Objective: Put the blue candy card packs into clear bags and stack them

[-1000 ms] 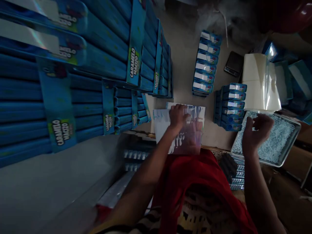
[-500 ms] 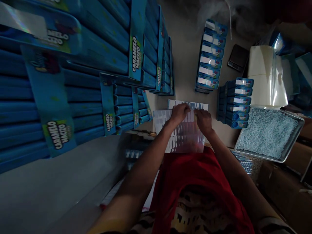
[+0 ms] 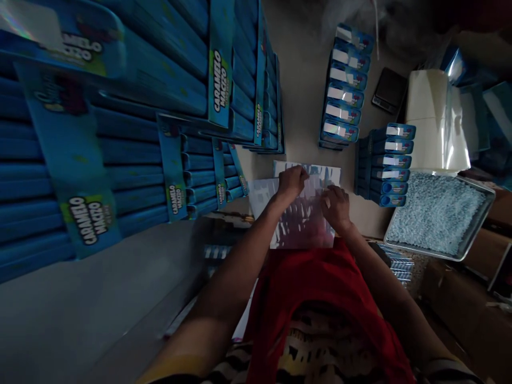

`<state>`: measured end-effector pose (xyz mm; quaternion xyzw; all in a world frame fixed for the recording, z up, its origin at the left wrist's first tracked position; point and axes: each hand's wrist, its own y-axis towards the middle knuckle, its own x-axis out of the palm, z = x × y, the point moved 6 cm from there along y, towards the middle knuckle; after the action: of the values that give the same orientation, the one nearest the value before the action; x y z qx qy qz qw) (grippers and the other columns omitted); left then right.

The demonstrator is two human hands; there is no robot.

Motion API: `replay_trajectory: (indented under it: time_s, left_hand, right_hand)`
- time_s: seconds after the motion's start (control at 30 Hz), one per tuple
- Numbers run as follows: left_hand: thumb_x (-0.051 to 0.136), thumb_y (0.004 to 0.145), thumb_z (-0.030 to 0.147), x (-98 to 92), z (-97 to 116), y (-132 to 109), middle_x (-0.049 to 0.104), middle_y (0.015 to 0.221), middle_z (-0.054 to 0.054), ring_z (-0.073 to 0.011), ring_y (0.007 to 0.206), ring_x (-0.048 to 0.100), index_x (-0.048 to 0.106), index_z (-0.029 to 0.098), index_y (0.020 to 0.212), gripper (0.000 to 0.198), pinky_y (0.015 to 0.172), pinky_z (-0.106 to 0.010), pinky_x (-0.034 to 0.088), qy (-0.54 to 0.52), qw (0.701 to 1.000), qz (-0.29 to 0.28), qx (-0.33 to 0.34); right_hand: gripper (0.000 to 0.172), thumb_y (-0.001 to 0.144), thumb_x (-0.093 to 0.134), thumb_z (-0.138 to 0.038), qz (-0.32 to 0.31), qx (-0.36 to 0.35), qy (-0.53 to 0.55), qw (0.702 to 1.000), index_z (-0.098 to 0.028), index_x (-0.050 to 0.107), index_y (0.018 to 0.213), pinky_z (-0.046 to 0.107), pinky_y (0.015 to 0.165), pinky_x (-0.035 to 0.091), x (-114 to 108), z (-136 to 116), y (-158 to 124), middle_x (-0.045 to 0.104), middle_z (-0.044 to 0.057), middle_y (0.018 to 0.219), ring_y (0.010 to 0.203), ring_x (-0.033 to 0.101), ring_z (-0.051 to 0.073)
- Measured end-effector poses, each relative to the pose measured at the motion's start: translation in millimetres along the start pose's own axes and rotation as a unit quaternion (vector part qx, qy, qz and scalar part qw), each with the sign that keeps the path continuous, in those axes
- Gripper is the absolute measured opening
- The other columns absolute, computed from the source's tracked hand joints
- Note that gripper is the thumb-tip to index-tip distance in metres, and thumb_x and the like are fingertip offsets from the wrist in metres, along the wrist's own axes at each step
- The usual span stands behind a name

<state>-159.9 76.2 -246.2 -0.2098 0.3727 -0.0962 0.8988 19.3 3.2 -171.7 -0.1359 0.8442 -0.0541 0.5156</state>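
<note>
Both hands, left hand [image 3: 291,183] and right hand [image 3: 336,207], rest on sticker sheet [image 3: 302,224]

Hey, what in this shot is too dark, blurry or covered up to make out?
Head view only:
- Print on the glossy sticker sheet: glare and blur.
- What the right hand and left hand pinch: fingers cover it, too small.
- Small text on the stacked blue cardboard boxes: too small.
- Black flat device: too dim to identify.
- Top right corner: dark.
</note>
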Motion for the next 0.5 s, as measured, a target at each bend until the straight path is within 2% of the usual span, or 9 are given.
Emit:
replay_trajectory:
  time_s: [0.1,0.17,0.23,0.3,0.37,0.4,0.47,0.5]
  left_hand:
    - [0.066,0.093,0.022,-8.7,7.8,-7.1,0.073,0.107,-0.015,-0.036,0.117,0.063,0.069,0.02,0.086,0.007,0.104,-0.05,0.044,-0.011,0.999,0.046,0.014]
    - [0.067,0.095,0.028,-14.1,12.5,-19.5,0.069,0.125,-0.018,-0.038,0.131,0.056,0.07,0.02,0.099,0.01,0.114,-0.054,0.04,-0.033,0.996,0.079,0.024]
    - [0.068,0.097,0.041,-13.5,16.0,-37.8,0.068,0.129,-0.019,-0.0372,0.132,0.057,0.071,0.018,0.106,0.025,0.117,-0.053,0.041,-0.127,0.989,0.08,0.02]
    - [0.057,0.1,0.062,-4.9,22.6,-59.1,0.074,0.116,-0.018,-0.0337,0.117,0.067,0.073,0.016,0.106,0.049,0.107,-0.049,0.051,-0.244,0.969,0.036,0.007]
    - [0.046,0.097,0.08,10.3,35.2,-80.2,0.077,0.106,-0.017,-0.0306,0.102,0.074,0.075,0.014,0.108,0.073,0.093,-0.045,0.058,-0.374,0.926,-0.052,-0.015]
    - [0.047,0.093,0.086,17.8,43.9,-89.8,0.078,0.105,-0.017,-0.0293,0.098,0.075,0.075,0.014,0.111,0.079,0.089,-0.043,0.06,-0.426,0.899,-0.1,-0.025]
    - [0.072,0.078,0.084,28.5,61.6,-104.8,0.079,0.105,-0.015,-0.0268,0.094,0.075,0.077,0.015,0.111,0.077,0.087,-0.04,0.059,-0.512,0.841,-0.167,-0.05]
    - [0.085,0.07,0.075,30.6,69.0,-109.3,0.079,0.1,-0.013,-0.0247,0.09,0.074,0.079,0.015,0.106,0.071,0.085,-0.037,0.058,-0.53,0.827,-0.177,-0.059]
  right_hand:
    - [0.004,0.089,0.062,-0.021,0.028,0.073,0.129,0.989,-0.022,0.066,0.087,0.039,0.089,0.048,-21.3,0.8,-18.5,0.072,0.008,0.095,0.094,0.064,0.025]
    - [0.004,0.085,0.065,-0.026,0.042,0.135,0.242,0.96,-0.022,0.063,0.084,0.035,0.079,0.049,-37.3,5.0,-30.5,0.068,0.004,0.085,0.081,0.063,0.021]
    - [0.014,0.082,0.07,-0.034,0.035,0.19,0.344,0.919,-0.023,0.062,0.082,0.032,0.071,0.047,-52.7,9.5,-40.8,0.066,0.001,0.08,0.073,0.06,0.018]
    - [0.023,0.077,0.076,-0.041,0.013,0.229,0.421,0.878,-0.022,0.063,0.08,0.03,0.067,0.044,-67.6,12.6,-48.1,0.064,0.0,0.077,0.07,0.057,0.016]
    - [0.029,0.071,0.08,-0.044,-0.01,0.255,0.468,0.846,-0.022,0.063,0.078,0.029,0.066,0.042,-81.4,15.7,-52.6,0.062,-0.001,0.075,0.068,0.054,0.014]
    - [0.03,0.069,0.082,-0.044,-0.019,0.262,0.483,0.835,-0.022,0.063,0.077,0.029,0.065,0.041,-87.3,17.3,-54.0,0.062,-0.001,0.073,0.067,0.053,0.014]
    - [0.03,0.068,0.084,-0.043,-0.033,0.268,0.497,0.825,-0.021,0.064,0.076,0.028,0.063,0.039,-96.4,20.3,-55.8,0.06,-0.002,0.071,0.065,0.051,0.013]
    - [0.031,0.067,0.084,-0.043,-0.039,0.268,0.499,0.823,-0.021,0.064,0.076,0.028,0.062,0.038,-99.5,21.7,-56.8,0.06,-0.002,0.07,0.065,0.049,0.013]
